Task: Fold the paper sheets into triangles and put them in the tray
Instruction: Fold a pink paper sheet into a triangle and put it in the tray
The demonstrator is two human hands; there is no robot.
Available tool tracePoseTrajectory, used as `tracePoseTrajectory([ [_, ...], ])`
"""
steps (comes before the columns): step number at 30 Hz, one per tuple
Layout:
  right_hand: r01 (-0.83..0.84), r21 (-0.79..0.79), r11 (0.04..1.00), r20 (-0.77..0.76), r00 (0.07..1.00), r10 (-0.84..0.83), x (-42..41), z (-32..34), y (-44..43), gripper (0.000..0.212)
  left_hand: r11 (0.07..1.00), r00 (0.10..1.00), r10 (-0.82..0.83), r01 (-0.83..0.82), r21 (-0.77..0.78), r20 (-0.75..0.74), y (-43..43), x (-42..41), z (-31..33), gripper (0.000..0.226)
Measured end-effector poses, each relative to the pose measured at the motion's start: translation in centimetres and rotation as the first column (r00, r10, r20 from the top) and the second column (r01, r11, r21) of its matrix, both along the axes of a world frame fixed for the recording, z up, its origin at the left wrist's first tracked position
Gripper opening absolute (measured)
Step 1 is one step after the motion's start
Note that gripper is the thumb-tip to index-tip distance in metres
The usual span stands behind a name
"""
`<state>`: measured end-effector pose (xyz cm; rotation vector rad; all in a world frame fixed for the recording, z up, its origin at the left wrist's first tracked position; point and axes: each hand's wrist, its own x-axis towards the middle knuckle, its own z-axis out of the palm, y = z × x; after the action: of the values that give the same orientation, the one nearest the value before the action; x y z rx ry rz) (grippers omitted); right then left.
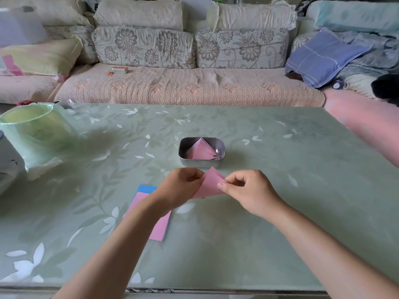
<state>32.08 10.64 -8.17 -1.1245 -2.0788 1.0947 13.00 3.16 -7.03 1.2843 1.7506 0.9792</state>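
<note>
A pink paper sheet (210, 184) is held just above the table between both hands, partly folded with a point sticking up. My left hand (180, 185) pinches its left side and my right hand (248, 189) pinches its right edge with thumb and fingers. Behind them stands a small metal tray (183, 152) with several pink folded triangles (201, 151) inside. A stack of flat sheets (158, 228), pink on top with a blue corner showing, lies under my left forearm.
The green flowered table (280, 190) runs to a front edge near the bottom. A green bin with a plastic liner (36, 134) stands at the far left. A sofa with cushions (190, 83) lines the back.
</note>
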Motion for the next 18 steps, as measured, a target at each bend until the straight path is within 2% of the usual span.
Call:
tracePoseTrajectory([
  [4, 0.069, -0.094, 0.993, -0.069, 0.995, -0.076, 0.1, 0.3, 0.3, 0.013, 1.0, 0.996, -0.004, 0.001, 0.03, 0.094, 0.1, 0.6, 0.3, 0.026],
  [9, 0.077, -0.162, 0.984, -0.126, 0.987, -0.098, 0.1, 0.5, 0.1, 0.009, 0.997, 0.989, -0.023, 0.012, 0.077, 0.148, 0.0, 0.9, -0.3, 0.014],
  [11, 0.061, -0.177, 0.982, -0.166, 0.982, -0.091, 0.0, 0.8, -0.1, 0.004, 0.995, 0.991, 0.021, -0.033, 0.09, 0.133, 0.1, 1.1, -0.8, 0.009],
  [13, 0.053, -0.196, 0.979, -0.2, 0.975, -0.092, -0.1, 1.0, -0.2, 0.009, 0.991, 0.991, 0.088, -0.097, 0.09, 0.096, 0.2, 1.4, -1.1, 0.009],
  [16, 0.049, -0.211, 0.976, -0.176, 0.98, -0.088, -0.2, 1.1, -0.2, 0.02, 0.987, 0.99, 0.131, -0.135, 0.087, 0.051, 0.4, 1.4, -1.5, 0.012],
  [18, 0.047, -0.221, 0.974, -0.178, 0.98, -0.088, -0.3, 1.0, -0.2, 0.016, 0.984, 0.989, 0.149, -0.149, 0.093, 0.011, 0.5, 1.3, -1.6, 0.016],
])
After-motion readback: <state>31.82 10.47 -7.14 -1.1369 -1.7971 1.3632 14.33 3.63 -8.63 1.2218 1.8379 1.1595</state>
